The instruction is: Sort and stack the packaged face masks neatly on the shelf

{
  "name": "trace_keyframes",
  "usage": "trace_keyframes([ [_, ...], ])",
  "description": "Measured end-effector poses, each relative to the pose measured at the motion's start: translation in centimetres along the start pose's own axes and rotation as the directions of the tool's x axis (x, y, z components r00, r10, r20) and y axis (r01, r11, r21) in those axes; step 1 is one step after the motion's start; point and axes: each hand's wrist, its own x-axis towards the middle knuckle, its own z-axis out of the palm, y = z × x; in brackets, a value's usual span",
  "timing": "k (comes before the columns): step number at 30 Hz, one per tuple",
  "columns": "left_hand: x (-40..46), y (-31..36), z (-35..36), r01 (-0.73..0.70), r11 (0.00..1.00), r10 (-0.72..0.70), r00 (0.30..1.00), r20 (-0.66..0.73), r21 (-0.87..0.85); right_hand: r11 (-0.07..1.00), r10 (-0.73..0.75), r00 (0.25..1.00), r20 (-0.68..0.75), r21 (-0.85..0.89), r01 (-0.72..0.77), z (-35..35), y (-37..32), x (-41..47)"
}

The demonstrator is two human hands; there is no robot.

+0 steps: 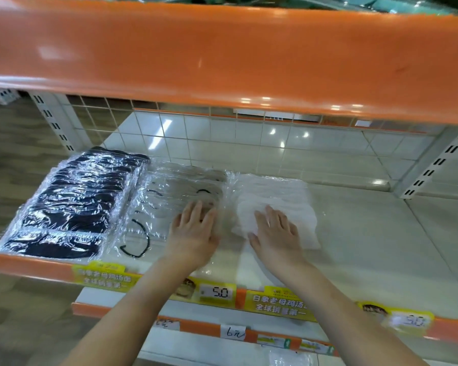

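Observation:
Three rows of clear-wrapped face masks lie side by side on the white shelf [367, 233]. Black masks [72, 204] fill the left row. Grey masks with black ear loops [167, 191] form the middle row. White masks [278, 196] make up the right row. My left hand [196, 231] rests flat, fingers straight, on the right edge of the grey row. My right hand [274, 233] presses flat on the front of the white row. Neither hand grips a pack.
An orange shelf [222, 54] hangs overhead, with more packs on top of it. A wire grid back panel [196, 133] closes the rear. Yellow price labels [217, 291] line the orange front edge. A lower shelf shows below. Bare shelf extends to the right.

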Motion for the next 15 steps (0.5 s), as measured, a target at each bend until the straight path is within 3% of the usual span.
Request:
trace_keyframes([
  [10, -0.2, -2.2, 1.0, -0.066, 0.998, 0.066, 0.997, 0.031, -0.007, 0.998, 0.059, 0.997, -0.044, -0.002, -0.060, 1.4, -1.3, 1.2],
  [15, -0.1, -2.2, 0.9, -0.143, 0.989, 0.139, 0.985, -0.104, -0.030, 0.992, 0.075, 0.994, -0.075, 0.110, -0.067, -0.2, -1.4, 0.6],
])
